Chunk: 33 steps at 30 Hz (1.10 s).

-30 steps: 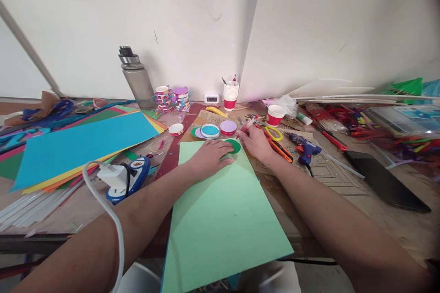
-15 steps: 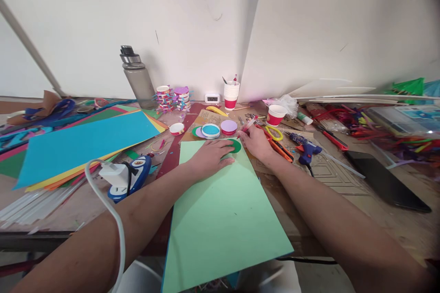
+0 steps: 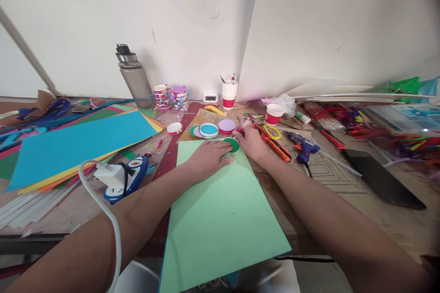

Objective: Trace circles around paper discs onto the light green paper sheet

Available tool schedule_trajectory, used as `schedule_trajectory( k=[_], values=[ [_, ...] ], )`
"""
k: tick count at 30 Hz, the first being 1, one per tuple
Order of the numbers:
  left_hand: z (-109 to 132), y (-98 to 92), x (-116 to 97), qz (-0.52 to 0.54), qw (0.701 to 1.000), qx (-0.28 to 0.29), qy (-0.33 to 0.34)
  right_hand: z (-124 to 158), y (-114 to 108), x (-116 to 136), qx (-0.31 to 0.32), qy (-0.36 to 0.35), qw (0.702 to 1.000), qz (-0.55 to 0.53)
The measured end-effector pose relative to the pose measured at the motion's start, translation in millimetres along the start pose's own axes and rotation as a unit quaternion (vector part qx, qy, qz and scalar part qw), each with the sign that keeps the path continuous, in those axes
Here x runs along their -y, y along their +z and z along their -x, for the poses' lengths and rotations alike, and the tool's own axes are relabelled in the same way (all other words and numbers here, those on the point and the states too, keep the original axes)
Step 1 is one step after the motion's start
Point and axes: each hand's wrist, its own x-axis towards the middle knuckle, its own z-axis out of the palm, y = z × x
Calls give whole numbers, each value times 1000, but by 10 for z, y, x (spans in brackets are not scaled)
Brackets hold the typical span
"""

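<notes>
Fingers (image 3: 220, 145) of the left hand (image 3: 206, 160) lay outstretched, palm down, gripping nothing, while those of the right hand (image 3: 252, 141) were closed in a pinch. Largest was the cluttered worktop (image 3: 80, 203), with both forearms reaching across it. Next came the pale green sheet (image 3: 223, 224), lying lengthwise between the arms with its near end beyond the worktop's front edge; the left hand rested on its far part. To the left, a blue sheet (image 3: 79, 146) topped a fanned pile of coloured paper. A black flat device (image 3: 381, 178) lay well to the right, and a grey bottle (image 3: 135, 82) stood at the back left. Smaller were the power strip (image 3: 135, 169) beside the left forearm, the blue glue gun (image 3: 305, 149) to the right of the right hand, and the stack of cups (image 3: 229, 94) near the wall. Just beyond the sheet sat a blue-topped round piece (image 3: 208, 129) and a lilac-topped one (image 3: 227, 125). The green disc (image 3: 234, 145) lay at the sheet's far right corner, partly under the left fingertips. Smallest was the slim pen (image 3: 244, 124), held between the right fingers, its tip indistinct.
</notes>
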Motion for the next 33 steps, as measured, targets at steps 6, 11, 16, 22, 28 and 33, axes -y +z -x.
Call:
schedule_trajectory(
  k=[6, 11, 16, 22, 28, 33],
  values=[
    [-4, 12, 4, 3, 1000, -5, 2, -21, 51, 2, 10, -3, 1000, 10],
    [-14, 22, 12, 4, 1000, -4, 1, -26, 68, 16, 18, -5, 999, 32],
    [-8, 26, 13, 4, 1000, -7, 5, -22, 79, 5, 16, -6, 999, 37],
    [-5, 16, 3, 2, 1000, -9, 5, -31, 92, -15, 13, -11, 999, 43],
    [-2, -2, -7, 4, 1000, -6, 3, -27, 70, 5, 16, -7, 998, 65],
    [-2, 0, -6, 7, 1000, -2, -2, -13, 48, 31, 17, 4, 997, 75]
  ],
)
